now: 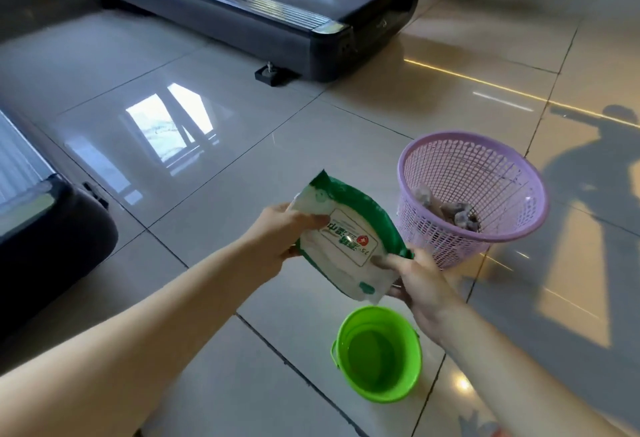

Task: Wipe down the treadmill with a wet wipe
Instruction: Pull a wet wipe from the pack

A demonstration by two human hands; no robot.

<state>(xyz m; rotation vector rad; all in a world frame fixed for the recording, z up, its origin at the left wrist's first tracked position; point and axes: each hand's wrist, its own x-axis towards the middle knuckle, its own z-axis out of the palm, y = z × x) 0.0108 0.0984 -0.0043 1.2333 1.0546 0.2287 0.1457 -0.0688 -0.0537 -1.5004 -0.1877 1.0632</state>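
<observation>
A green and white wet wipe pack (349, 242) is held in the air over the tiled floor. My left hand (277, 239) grips its upper left end, thumb on top. My right hand (415, 280) holds its lower right corner, fingers at the edge of the label flap. The flap looks closed and no wipe shows. A dark grey treadmill (263, 3) stands at the back, its rear end facing me, about two tiles away from my hands.
A purple mesh basket (512, 228) with crumpled wipes inside stands right of the pack. A green bucket (405, 384) sits on the floor below my hands. The end of another dark machine (48, 228) fills the left edge. Shiny tiles lie between.
</observation>
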